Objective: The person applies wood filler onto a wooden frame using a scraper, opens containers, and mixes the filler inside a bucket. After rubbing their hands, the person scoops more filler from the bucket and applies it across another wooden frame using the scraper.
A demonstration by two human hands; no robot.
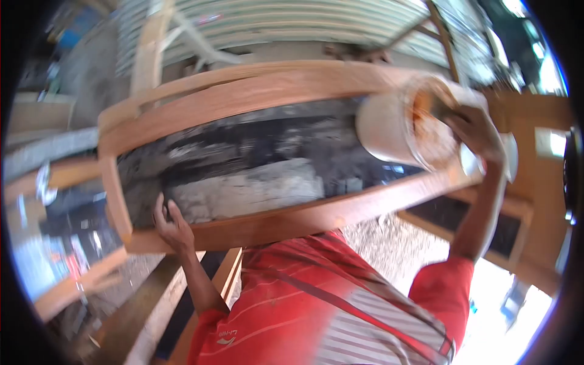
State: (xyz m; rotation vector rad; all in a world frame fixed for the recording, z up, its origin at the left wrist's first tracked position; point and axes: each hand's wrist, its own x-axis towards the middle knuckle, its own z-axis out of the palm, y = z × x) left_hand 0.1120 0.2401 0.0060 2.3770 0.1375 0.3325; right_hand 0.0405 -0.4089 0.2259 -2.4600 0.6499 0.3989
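Observation:
A long wooden frame (267, 229) lies across in front of me, with a dark, whitish-smeared panel (243, 146) inside it. Toward its right end a whitish plastic bucket (386, 129) rests tilted, its mouth facing right, with pale and orange material on the inside. My right hand (477, 131) is at the bucket's mouth, closed around a dark flat tool (443, 111) whose exact kind is blurred. At the near left corner, my left hand (173, 226) rests against the frame's edge, fingers apart and nothing held.
A white container (508, 157) stands just right of my right wrist. Wooden boards (155, 304) lie below left, and more brown wooden pieces (523, 115) are on the right. Corrugated metal sheeting (292, 21) and a wooden post (149, 52) stand behind the frame.

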